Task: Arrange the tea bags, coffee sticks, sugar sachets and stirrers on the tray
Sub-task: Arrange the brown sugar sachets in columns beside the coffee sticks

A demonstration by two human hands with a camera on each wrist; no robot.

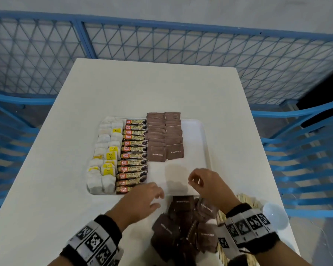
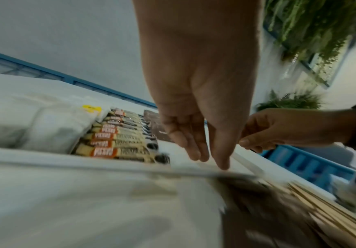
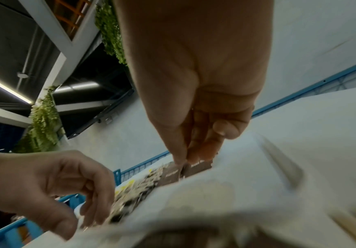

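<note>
Brown paper sachets lie nearest, a loose pile of sugar sachets [image 1: 183, 225] on the tabletop [image 1: 46, 189] between the two wrists, overlapping so much that I cannot count them, perhaps around a dozen. Under the right wrist a bundle of wooden stirrers [image 1: 248, 200] pokes out, none of them on the tray so far; their number cannot be told.

Just beyond the pile, the left hand [image 1: 140, 198] hovers at the near rim of the white tray [image 1: 196, 131], fingers loosely extended and holding nothing. The right hand [image 1: 206, 185] hangs over the bare part of the tray with its fingers curled; whether it pinches anything I cannot tell, though no sachet shows in it.

On the tray, from left: two columns of tea bags [image 1: 104, 156], roughly twenty; one column of coffee sticks [image 1: 134, 156], thirteen by my count; two shingled columns of placed sachets [image 1: 164, 139], about ten each.

The risks, as I judge them: a sleeve or wrist dragging through the loose pile and scattering it, or a hand nudging the shingled columns out of line when adding the next sachet. Filling the free strip with sugar could also leave too little room for the stirrers
</note>
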